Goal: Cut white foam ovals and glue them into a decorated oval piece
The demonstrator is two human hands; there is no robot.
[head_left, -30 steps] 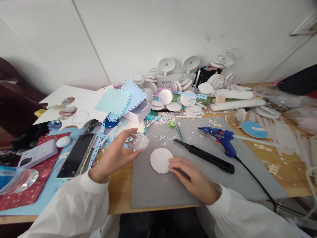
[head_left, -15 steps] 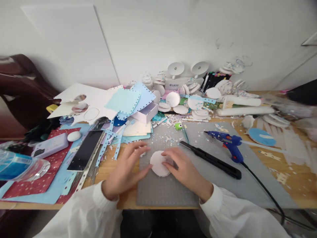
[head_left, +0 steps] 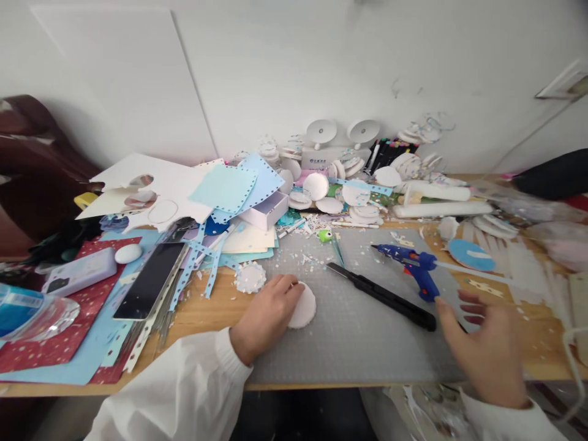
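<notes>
A round white disc (head_left: 303, 306) with a slightly ragged edge lies flat on the grey cutting mat (head_left: 358, 361). My left hand (head_left: 272, 311) is closed at the disc's left side, its fingertips together on that edge and hiding part of it. To the right, my right hand (head_left: 489, 346) is in the air with thumb and fingers apart and nothing visible in it. Its thumb tip is close to the handle of a blue glue gun (head_left: 420, 269); whether they touch I cannot tell. Between the hands lies a black utility knife (head_left: 386, 298), blade toward the upper left.
A scalloped white disc (head_left: 250, 277) lies left of the mat. Further left are a dark phone (head_left: 151, 282), dotted paper strips and a plastic bottle (head_left: 37, 312). Along the wall stand piled white discs (head_left: 316, 185), an open white box (head_left: 266, 211) and markers (head_left: 390, 153).
My right hand has left the white disc and moved right to the glue gun. My left hand has closed in on the disc's left edge, uncovering the scalloped disc. The view has turned slightly right.
</notes>
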